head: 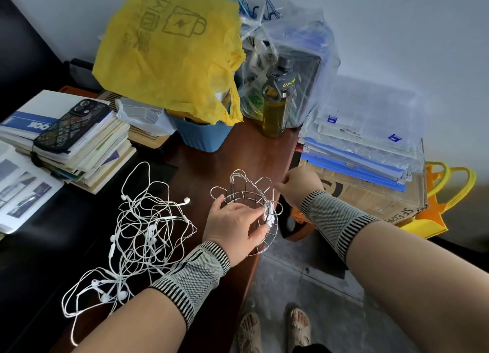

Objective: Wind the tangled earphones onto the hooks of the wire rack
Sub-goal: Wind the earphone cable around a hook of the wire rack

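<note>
A round wire rack [244, 194] with looped hooks stands near the right edge of the brown table [238, 146]. White cord [267, 212] is wound on one of its front hooks. My left hand [232, 225] holds the rack's rim, fingers pinching at the wound cord. My right hand [297, 187] is at the rack's right side, fingers curled towards a hook; what it holds is hidden. A tangle of white earphones [143, 236] lies on the table to the left of the rack.
A stack of books [87, 151] with a phone [71, 126] on top sits at left. Behind are a yellow bag [169, 56] over a blue tub [203, 135], a bottle [276, 101] and clear plastic bags. Folders [365, 146] on a cardboard box stand right.
</note>
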Available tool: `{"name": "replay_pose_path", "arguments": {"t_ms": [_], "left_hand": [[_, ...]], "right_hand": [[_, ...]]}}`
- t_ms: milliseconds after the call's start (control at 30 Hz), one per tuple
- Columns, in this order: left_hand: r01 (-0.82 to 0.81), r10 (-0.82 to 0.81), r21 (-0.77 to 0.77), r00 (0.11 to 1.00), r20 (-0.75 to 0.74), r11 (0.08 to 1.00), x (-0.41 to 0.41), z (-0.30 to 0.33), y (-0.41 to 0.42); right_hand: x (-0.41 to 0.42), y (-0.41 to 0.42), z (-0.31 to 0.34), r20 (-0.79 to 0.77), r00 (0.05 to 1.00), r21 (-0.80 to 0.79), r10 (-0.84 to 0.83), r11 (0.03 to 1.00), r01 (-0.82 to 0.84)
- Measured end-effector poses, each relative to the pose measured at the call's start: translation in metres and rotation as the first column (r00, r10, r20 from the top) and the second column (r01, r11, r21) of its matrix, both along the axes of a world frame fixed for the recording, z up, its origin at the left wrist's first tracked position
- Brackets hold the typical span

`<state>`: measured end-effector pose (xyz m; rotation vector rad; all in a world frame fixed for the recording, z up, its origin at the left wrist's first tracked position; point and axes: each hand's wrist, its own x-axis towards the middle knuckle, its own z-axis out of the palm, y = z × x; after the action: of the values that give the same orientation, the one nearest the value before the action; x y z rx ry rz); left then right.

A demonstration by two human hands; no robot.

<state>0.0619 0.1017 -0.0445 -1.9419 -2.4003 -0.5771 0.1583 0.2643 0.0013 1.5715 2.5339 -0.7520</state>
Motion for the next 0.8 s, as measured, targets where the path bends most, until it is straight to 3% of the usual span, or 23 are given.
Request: {"name": "replay_pose_path", "arguments": {"t_ms": [267, 533, 800], "left_hand": [[0.015, -0.015, 0.004, 1.000, -0.005, 1.000, -0.001, 0.001, 0.000], [0.035, -0.035, 0.002, 0.999, 0.009, 0.999, 0.000, 0.003, -0.002], [-0.063, 0.066, -0.038, 0.992, 0.105, 0.997, 0.004, 0.005, 0.002]], "right_hand": [[-0.013, -0.025, 0.012, 0.015, 0.984, -0.042, 0.176, 0.984, -0.176], [0.006, -0.038, 0.032, -0.002, 0.896, -0.141, 0.443, 0.887, -0.439], [0.031, -0.051, 0.014, -0.071, 0.870, 0.029, 0.488, 0.873, -0.487]]}}
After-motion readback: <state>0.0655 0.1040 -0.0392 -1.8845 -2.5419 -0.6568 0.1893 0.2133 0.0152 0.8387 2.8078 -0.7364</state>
